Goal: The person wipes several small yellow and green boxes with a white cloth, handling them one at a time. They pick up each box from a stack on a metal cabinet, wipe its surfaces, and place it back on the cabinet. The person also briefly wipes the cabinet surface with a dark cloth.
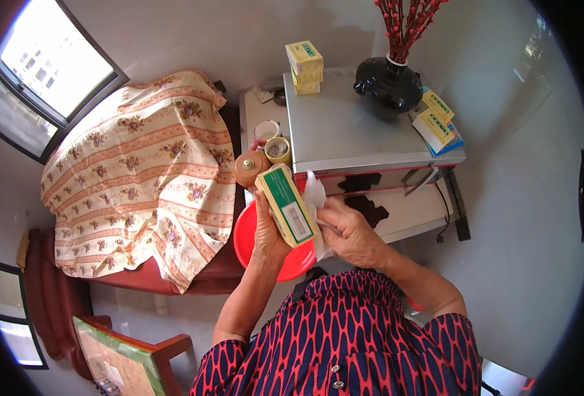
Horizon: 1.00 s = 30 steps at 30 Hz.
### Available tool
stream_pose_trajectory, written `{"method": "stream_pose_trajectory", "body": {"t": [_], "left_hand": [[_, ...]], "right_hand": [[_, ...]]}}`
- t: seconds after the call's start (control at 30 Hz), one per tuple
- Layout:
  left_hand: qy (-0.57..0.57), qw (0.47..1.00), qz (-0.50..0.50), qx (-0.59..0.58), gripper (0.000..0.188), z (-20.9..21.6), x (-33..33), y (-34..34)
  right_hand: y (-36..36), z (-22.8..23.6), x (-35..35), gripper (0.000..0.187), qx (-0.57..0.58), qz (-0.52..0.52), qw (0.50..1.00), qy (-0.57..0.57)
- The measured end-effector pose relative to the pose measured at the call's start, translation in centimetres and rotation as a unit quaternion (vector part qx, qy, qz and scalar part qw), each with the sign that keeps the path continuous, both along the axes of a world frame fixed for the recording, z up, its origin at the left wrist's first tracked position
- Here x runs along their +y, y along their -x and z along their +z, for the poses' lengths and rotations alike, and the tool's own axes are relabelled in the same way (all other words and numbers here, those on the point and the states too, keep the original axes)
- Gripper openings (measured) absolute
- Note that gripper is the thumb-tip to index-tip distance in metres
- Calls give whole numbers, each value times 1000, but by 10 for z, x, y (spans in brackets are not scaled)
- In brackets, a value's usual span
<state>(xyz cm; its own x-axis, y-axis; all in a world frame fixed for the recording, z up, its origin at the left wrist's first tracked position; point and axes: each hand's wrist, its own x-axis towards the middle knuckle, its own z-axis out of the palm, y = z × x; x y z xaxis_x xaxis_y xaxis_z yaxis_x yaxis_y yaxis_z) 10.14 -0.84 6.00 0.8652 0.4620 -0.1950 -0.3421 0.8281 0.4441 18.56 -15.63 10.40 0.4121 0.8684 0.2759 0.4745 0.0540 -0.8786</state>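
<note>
My left hand [268,231] is wrapped round a small yellow cardboard box [286,204], its green panel and barcode facing up. Pinched in my right hand [352,234] is a crumpled white tissue or thin cloth [313,191], close against the box's right edge. Below both hands lies a round red plastic basin [242,241], its middle hidden by the box and hands. Just beyond the box stand a brown lidded jar [251,169], a yellow cup [278,150] and a white and red mug [265,130].
A silver microwave-like appliance [344,135] carries a stack of yellow boxes [305,66], a black vase [387,89] with red-budded stems, and more yellow boxes [435,125] at right. Flowered cloth [140,178] covers a red sofa at left. A wooden chair [166,350] stands near left.
</note>
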Motion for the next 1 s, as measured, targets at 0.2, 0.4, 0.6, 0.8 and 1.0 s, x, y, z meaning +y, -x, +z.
{"method": "stream_pose_trajectory", "body": {"t": [0.2,0.4,0.6,0.8,1.0], "left_hand": [[102,993,-19,52,53,-14,21,-14],[116,993,-14,32,35,-23,42,-41],[40,969,36,240,39,-17,64,-114],[-30,977,60,202,44,-40,86,-194],[-157,957,161,184,54,-32,95,-238]], "right_hand": [[-9,-9,-29,15,56,101,991,70],[-34,-5,-60,10,125,11,987,102],[-50,12,-93,7,207,-59,968,129],[-70,18,-129,5,208,-111,961,147],[-93,12,-167,1,198,-167,962,92]]}}
